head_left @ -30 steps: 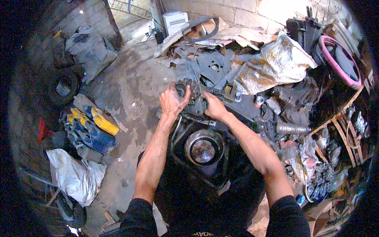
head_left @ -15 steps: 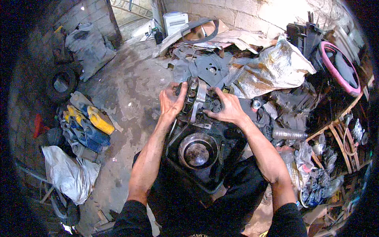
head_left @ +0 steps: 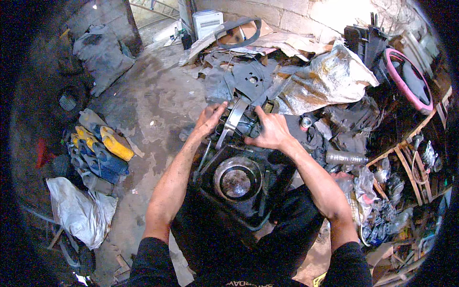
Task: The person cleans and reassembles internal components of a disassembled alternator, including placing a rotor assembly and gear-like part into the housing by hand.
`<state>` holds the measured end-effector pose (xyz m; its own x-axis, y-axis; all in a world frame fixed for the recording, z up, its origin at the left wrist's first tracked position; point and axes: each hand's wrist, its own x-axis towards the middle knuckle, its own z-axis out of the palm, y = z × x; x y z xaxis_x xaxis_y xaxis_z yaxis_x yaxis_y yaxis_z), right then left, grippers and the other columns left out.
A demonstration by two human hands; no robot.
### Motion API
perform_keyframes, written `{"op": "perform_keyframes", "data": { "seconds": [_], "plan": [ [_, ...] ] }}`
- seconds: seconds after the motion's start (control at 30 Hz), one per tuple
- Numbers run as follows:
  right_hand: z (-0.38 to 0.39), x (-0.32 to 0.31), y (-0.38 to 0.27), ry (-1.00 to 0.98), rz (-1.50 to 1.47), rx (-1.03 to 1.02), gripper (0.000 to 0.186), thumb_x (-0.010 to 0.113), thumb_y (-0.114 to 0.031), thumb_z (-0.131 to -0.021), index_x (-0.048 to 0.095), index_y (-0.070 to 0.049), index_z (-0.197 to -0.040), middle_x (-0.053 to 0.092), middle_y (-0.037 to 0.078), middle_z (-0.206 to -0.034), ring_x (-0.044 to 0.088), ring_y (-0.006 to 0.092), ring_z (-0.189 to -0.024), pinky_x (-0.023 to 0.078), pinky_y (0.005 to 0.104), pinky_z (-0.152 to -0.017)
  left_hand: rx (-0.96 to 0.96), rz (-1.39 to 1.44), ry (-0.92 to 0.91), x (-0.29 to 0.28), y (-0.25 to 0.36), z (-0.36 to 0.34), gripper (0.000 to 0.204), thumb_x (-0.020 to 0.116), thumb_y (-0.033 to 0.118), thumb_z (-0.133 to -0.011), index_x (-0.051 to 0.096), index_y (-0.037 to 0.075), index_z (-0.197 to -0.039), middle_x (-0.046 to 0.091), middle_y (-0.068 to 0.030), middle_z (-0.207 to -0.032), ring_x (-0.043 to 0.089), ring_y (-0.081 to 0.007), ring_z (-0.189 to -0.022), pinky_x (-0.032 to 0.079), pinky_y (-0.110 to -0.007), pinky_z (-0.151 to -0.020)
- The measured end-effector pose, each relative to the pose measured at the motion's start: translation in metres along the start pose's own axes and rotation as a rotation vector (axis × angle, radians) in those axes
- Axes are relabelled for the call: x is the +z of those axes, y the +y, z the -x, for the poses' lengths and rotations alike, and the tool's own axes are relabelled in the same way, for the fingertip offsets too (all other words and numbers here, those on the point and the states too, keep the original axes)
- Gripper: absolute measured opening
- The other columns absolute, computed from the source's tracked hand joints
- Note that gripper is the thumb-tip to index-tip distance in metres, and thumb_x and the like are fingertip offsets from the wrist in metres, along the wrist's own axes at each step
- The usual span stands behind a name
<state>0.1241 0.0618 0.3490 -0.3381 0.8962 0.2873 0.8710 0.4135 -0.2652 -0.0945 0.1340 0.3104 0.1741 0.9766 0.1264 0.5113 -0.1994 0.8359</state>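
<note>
Though bright-banded, the metal part (head_left: pixel 233 120) indistinct between the right fingers (head_left: pixel 261 116).

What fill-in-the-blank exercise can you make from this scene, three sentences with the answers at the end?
1. The shiny metal band is on the ____ side of the right hand.
2. The large ring at the far right is coloured ____.
3. The sleeves on the person's arms are ____.

Missing words: left; pink; black.

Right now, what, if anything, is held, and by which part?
A silvery-banded metal part, by its two sides: left hand on the left, right hand on the right.
</note>
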Motion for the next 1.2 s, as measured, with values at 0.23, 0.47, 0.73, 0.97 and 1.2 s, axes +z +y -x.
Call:
{"op": "perform_keyframes", "data": {
  "seconds": [0.23,0.47,0.73,0.97,1.2],
  "plan": [
    [-0.008,0.007,-0.013,-0.096,0.016,0.078,0.079,0.079,-0.049,-0.056,0.053,0.006,-0.107,0.066,0.027,-0.081,0.066,0.0409,-0.077,0.052,0.0475,-0.071,-0.117,0.080,-0.187,-0.006,-0.010,0.004,0.078,0.035,0.067,-0.091,0.056,0.000,-0.125,0.061,-0.0149,-0.117,0.055,-0.0257,-0.106,0.041,-0.037,-0.095],
    [-0.028,0.007,-0.045,-0.084,-0.064,0.228,0.082,0.077,-0.052,-0.055,0.057,0.005,-0.111,0.068,0.024,-0.089,0.066,0.0390,-0.085,0.053,0.0456,-0.078,0.003,0.344,-0.258,-0.036,-0.033,0.001,0.078,0.034,0.065,-0.093,0.044,0.001,-0.136,0.050,-0.0148,-0.135,0.043,-0.0271,-0.127,0.032,-0.038,-0.106],
    [-0.065,0.006,-0.045,-0.162,-0.198,0.336,0.070,0.079,-0.058,-0.055,0.071,-0.003,-0.098,0.070,0.020,-0.094,0.068,0.0316,-0.088,0.053,0.0394,-0.080,-0.051,0.197,0.028,-0.023,-0.038,0.012,0.056,0.041,0.058,-0.094,0.047,0.013,-0.128,0.060,-0.0183,-0.115,0.056,-0.0289,-0.110,0.043,-0.038,-0.094],
    [-0.056,0.014,-0.037,-0.069,-0.284,0.298,0.062,0.079,-0.055,-0.064,0.070,-0.004,-0.100,0.070,0.019,-0.093,0.068,0.0321,-0.089,0.052,0.0412,-0.081,-0.006,0.333,0.076,-0.026,-0.018,0.029,0.051,0.060,0.048,-0.088,0.057,0.005,-0.117,0.064,-0.0145,-0.108,0.059,-0.0215,-0.100,0.045,-0.034,-0.089],
    [-0.033,0.003,-0.077,0.693,-0.123,0.082,0.020,0.066,-0.019,-0.080,0.063,0.000,-0.087,0.062,0.022,-0.080,0.061,0.0404,-0.079,0.049,0.0461,-0.070,-0.125,0.192,0.086,-0.015,-0.012,0.013,0.044,0.067,0.040,-0.086,0.061,0.005,-0.111,0.064,-0.0054,-0.102,0.057,-0.0153,-0.093,0.045,-0.029,-0.086]
  ]
}}
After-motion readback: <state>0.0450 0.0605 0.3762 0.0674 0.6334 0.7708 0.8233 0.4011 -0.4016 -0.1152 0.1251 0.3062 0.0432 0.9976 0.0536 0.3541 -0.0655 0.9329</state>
